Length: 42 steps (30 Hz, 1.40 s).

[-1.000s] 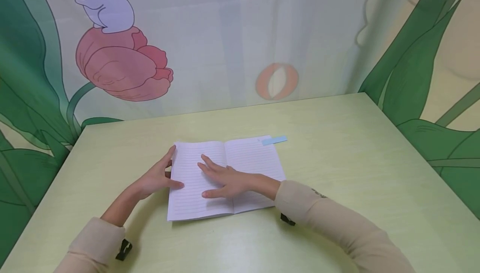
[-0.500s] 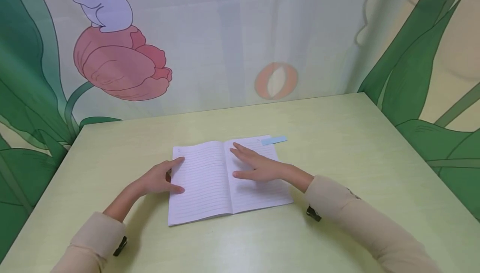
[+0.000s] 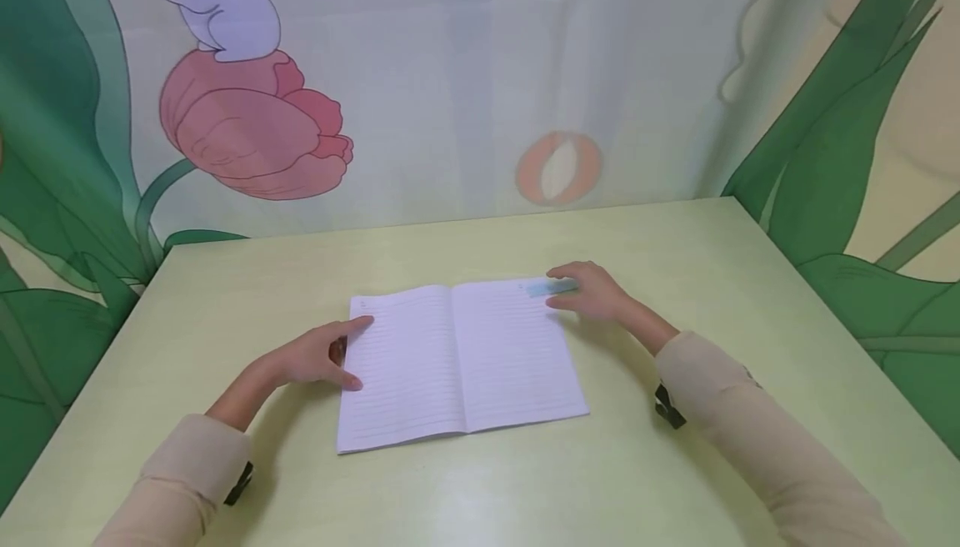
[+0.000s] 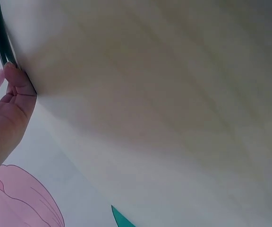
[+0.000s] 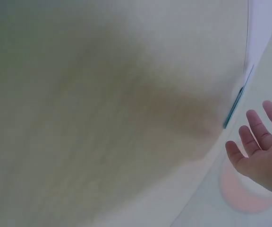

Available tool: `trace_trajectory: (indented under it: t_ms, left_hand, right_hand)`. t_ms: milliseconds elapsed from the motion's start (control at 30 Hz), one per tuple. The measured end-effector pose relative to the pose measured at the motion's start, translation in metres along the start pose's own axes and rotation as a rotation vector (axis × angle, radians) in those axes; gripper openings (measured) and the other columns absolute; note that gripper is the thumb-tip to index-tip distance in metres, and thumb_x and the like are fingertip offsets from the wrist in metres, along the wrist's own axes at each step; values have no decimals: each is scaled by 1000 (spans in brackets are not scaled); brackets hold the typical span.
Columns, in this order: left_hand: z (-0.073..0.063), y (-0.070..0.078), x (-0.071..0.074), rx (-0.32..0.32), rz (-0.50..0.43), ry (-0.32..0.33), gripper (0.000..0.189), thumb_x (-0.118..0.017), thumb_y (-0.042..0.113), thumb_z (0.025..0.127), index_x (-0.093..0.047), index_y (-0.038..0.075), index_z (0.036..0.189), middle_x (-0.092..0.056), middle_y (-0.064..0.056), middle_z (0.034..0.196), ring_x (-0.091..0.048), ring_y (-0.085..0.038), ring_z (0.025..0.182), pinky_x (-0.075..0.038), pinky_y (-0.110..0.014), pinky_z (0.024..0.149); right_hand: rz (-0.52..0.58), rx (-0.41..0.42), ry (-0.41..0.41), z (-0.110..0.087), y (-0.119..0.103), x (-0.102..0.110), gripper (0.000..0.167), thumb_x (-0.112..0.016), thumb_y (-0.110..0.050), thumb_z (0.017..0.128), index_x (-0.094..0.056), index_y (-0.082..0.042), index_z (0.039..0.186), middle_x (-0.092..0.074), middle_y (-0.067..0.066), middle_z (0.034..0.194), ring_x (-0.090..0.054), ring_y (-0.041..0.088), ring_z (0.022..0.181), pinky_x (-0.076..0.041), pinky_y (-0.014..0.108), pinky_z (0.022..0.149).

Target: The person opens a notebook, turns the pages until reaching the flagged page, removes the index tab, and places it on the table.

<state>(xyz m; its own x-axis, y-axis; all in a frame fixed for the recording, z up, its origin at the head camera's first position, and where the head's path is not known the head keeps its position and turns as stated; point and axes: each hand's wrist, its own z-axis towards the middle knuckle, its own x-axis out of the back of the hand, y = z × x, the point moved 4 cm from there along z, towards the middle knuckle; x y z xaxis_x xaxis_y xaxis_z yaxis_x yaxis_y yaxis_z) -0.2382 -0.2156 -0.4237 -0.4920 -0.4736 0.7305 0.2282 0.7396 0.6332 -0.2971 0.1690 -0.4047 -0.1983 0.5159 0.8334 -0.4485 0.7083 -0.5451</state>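
Note:
An open notebook (image 3: 405, 380) with lined pages lies on the table. At its left edge, my left hand (image 3: 311, 355) holds the notebook, thumb and index finger on the left page and other fingers at the edge. In the left wrist view, the left hand's fingers curl against the dark green edge. A light blue strip (image 3: 543, 288) lies across the right page's top corner and sticks out past it. My right hand (image 3: 592, 293) hovers at the strip's outer end, covering part of it. The right wrist view shows the right hand's (image 5: 263, 146) fingers spread, apart from the strip (image 5: 233, 108).
The pale green table (image 3: 480, 497) extends around the notebook. A curtain (image 3: 420, 97) printed with a flower, leaves and a ball hangs along the table's back edge. Black devices (image 3: 670, 407) show beneath both beige sleeves.
My right hand has moved from above the left page, across the right page, to the blue strip at the upper right corner. The left hand's index finger now lies on the page.

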Motion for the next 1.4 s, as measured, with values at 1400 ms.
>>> trace_trajectory:
  t_ms: [1400]
  left_hand:
    - [1, -1, 2, 21, -84, -30, 93, -81, 14, 66, -28, 3, 142, -38, -9, 84, -36, -21, 75, -31, -27, 63]
  right_hand:
    - [42, -203, -87, 23, 26, -3, 15, -67, -15, 82, -63, -6, 93, -63, 6, 91, -52, 26, 90, -25, 60, 89]
